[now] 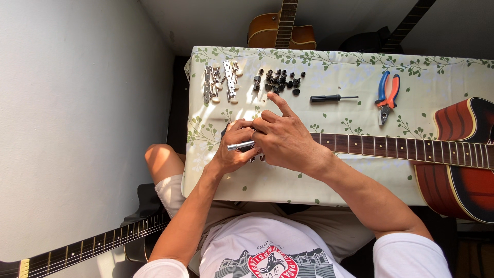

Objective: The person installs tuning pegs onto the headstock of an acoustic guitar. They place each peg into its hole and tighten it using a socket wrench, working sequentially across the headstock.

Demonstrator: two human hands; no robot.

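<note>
Both hands work at the headstock end of a guitar lying across the desk.

The left hand (234, 146) has its grip closed round a slim silver tool (241, 145), held level near the desk's left edge, while the right hand (283, 138) lies over the headstock, hiding it; its fingers are curled, the forefinger stretched toward the far edge, and whether this grip holds anything I cannot tell. The guitar neck (401, 149) runs rightward from the hands to the red-brown guitar body (463, 159) at the desk's right edge. On the leaf-patterned desk (334, 67), along the far edge, lie silver tuner strips (220, 82) at the left corner, a cluster of small black parts (278, 81), a black screwdriver (332, 98) and blue-and-orange pliers (387, 95). Another guitar (281, 31) stands beyond the far edge.
</note>
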